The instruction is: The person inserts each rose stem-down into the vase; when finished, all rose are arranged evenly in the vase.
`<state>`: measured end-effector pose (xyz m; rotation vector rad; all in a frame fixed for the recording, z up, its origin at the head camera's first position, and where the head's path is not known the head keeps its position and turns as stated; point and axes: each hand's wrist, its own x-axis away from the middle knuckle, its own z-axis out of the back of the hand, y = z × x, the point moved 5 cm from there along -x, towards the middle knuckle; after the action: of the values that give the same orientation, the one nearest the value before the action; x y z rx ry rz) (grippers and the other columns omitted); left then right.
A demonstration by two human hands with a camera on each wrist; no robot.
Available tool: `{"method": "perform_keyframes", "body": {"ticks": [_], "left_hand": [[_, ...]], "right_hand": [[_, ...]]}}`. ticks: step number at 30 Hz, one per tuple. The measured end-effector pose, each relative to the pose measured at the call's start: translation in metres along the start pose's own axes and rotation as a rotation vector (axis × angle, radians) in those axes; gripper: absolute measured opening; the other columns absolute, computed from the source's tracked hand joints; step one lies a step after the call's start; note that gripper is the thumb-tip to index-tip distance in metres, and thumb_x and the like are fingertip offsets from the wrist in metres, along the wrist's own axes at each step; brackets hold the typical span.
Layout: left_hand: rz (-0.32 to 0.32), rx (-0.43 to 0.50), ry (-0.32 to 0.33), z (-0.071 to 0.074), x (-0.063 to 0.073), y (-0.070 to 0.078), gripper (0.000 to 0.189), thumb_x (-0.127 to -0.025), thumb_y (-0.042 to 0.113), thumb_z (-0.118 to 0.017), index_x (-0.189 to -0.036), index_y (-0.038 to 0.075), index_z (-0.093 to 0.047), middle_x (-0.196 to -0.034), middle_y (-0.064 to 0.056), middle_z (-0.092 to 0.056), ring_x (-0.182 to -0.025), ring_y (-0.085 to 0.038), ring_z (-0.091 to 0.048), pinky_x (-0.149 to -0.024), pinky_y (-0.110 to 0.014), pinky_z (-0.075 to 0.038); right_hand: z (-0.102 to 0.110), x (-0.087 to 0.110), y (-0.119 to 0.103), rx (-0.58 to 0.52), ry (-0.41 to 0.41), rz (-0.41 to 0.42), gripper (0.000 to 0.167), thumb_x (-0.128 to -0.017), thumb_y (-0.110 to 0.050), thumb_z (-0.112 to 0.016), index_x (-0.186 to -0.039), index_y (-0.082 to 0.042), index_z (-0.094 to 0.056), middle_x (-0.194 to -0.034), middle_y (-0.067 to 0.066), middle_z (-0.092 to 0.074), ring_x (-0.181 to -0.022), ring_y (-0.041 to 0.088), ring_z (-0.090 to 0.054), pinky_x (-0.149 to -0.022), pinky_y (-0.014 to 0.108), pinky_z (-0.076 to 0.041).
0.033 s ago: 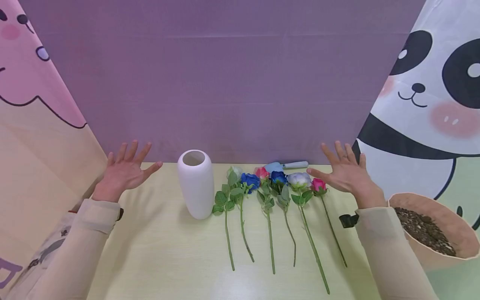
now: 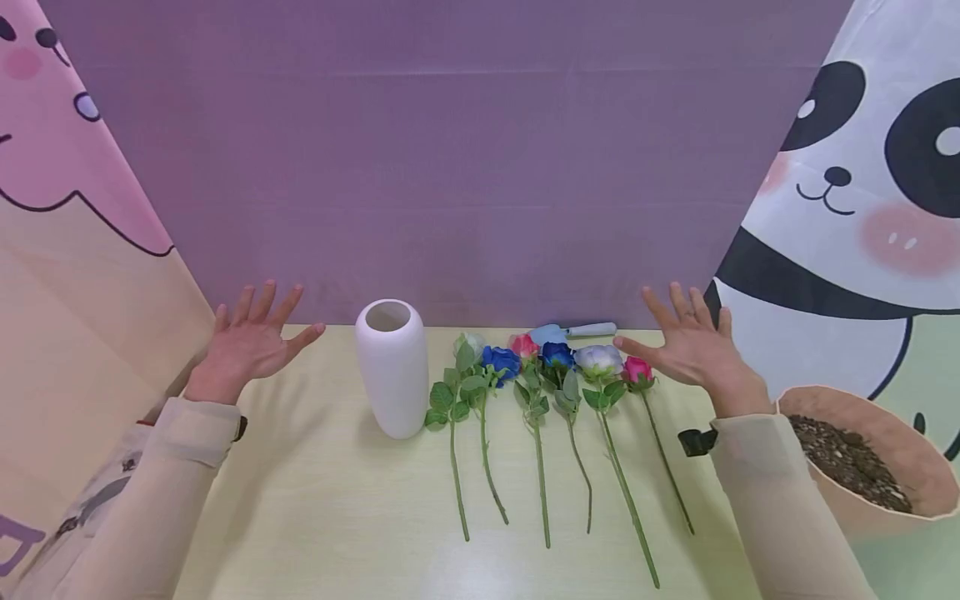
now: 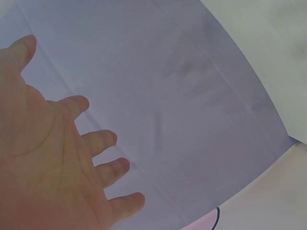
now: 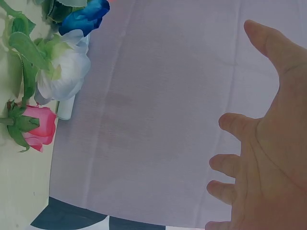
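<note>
Toward the table's (image 2: 322,517) far left corner, the left hand (image 2: 250,348) hangs empty, fingers spread; handling seems unstarted, and any grasp would call for lowering a hand. Rightward, a smooth white vase (image 2: 392,375) stands upright, then blue, pink and pale flowers (image 2: 600,360) lie heads toward the far edge; the right hand (image 2: 693,348) is spread, empty.

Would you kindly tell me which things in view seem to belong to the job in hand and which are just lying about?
Likely the job's, set side by side:
white vase
white flower
bright-blue rose
coral rose
dark-blue rose
pale lilac flower
magenta rose

Probably just lying about:
pale-blue hand trowel, behind the row
flowerpot holding soil, far right
</note>
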<state>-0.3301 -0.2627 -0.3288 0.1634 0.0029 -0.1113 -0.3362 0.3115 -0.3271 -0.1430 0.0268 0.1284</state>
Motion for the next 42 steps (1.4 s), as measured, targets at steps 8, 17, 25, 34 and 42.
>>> {"method": "perform_keyframes", "body": {"ticks": [8, 17, 25, 34, 42], "left_hand": [[-0.004, -0.006, 0.016, -0.001, -0.001, -0.001, 0.090, -0.095, 0.077, -0.026, -0.161, 0.024, 0.001, -0.167, -0.019, 0.014, -0.152, -0.048, 0.015, -0.116, -0.074, 0.008], [-0.002, -0.023, 0.011, 0.002, -0.001, -0.001, 0.090, -0.095, 0.077, -0.025, -0.161, 0.022, 0.001, -0.166, -0.021, 0.012, -0.151, -0.050, 0.013, -0.116, -0.075, 0.006], [-0.005, 0.003, 0.018, 0.003, 0.001, -0.001, 0.090, -0.095, 0.076, -0.028, -0.162, 0.022, -0.001, -0.167, -0.020, 0.010, -0.152, -0.048, 0.012, -0.116, -0.075, 0.007], [-0.001, 0.021, -0.024, 0.002, 0.002, 0.001, 0.091, -0.094, 0.078, -0.025, -0.162, 0.021, -0.002, -0.167, -0.023, 0.006, -0.152, -0.049, 0.006, -0.117, -0.075, 0.002], [-0.007, 0.023, -0.035, -0.001, -0.001, 0.001, 0.092, -0.094, 0.080, -0.022, -0.162, 0.021, -0.002, -0.167, -0.024, -0.003, -0.152, -0.050, -0.002, -0.116, -0.076, -0.009]], "right_hand": [[0.002, 0.003, -0.004, 0.012, -0.005, 0.008, 0.099, -0.090, -0.079, -0.038, -0.160, -0.028, 0.009, -0.165, 0.018, 0.020, -0.151, 0.048, 0.019, -0.111, 0.078, 0.014], [0.006, 0.005, -0.006, 0.009, -0.015, 0.013, 0.099, -0.090, -0.079, -0.038, -0.160, -0.028, 0.010, -0.164, 0.018, 0.022, -0.150, 0.048, 0.019, -0.111, 0.078, 0.014], [0.007, 0.008, -0.008, -0.016, -0.029, 0.012, 0.098, -0.091, -0.076, -0.040, -0.161, -0.025, 0.006, -0.165, 0.018, 0.020, -0.151, 0.048, 0.017, -0.112, 0.078, 0.012], [0.009, 0.011, -0.007, -0.022, -0.032, 0.030, 0.094, -0.094, -0.072, -0.041, -0.161, -0.024, 0.004, -0.166, 0.022, 0.014, -0.151, 0.051, 0.011, -0.113, 0.077, 0.010], [0.009, 0.011, -0.006, -0.027, -0.029, 0.052, 0.091, -0.096, -0.070, -0.039, -0.162, -0.019, -0.002, -0.166, 0.026, 0.003, -0.151, 0.052, 0.004, -0.114, 0.077, 0.006]]}}
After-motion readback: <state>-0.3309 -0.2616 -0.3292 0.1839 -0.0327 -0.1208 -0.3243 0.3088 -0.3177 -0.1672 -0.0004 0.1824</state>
